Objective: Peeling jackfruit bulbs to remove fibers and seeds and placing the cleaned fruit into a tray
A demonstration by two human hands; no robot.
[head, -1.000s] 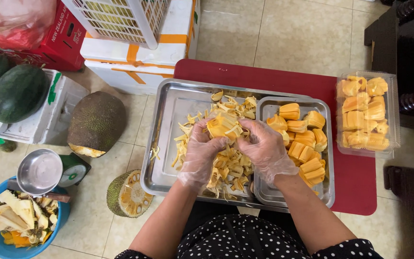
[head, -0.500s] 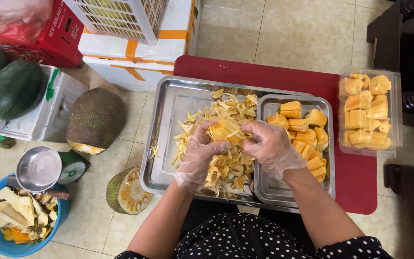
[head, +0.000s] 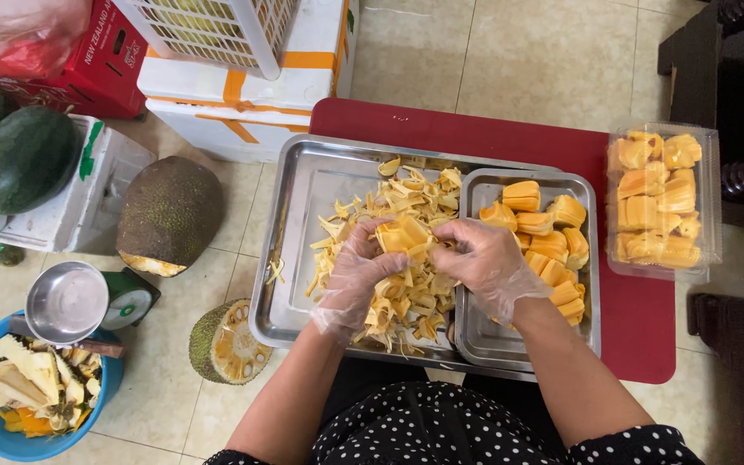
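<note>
Both hands wear thin clear plastic gloves. My left hand (head: 355,275) and my right hand (head: 482,263) grip one yellow jackfruit pod (head: 402,235) between them, over a pile of pale jackfruit strands (head: 398,297). The pile lies in a large steel tray (head: 303,215) on a red table (head: 492,138). Right beside my right hand, a smaller steel tray (head: 497,344) holds several cleaned orange-yellow jackfruit bulbs (head: 544,224).
A clear plastic box (head: 660,202) of bulbs stands at the table's right. On the tiled floor to the left lie a cut jackfruit (head: 170,215), a jackfruit end piece (head: 227,343), a scale with a steel bowl (head: 71,301), a blue basin of rinds (head: 32,387), watermelons (head: 19,159) and foam boxes (head: 234,95).
Both hands have stayed over the pile, working the same pod with small finger movements. The view has shifted slightly.
</note>
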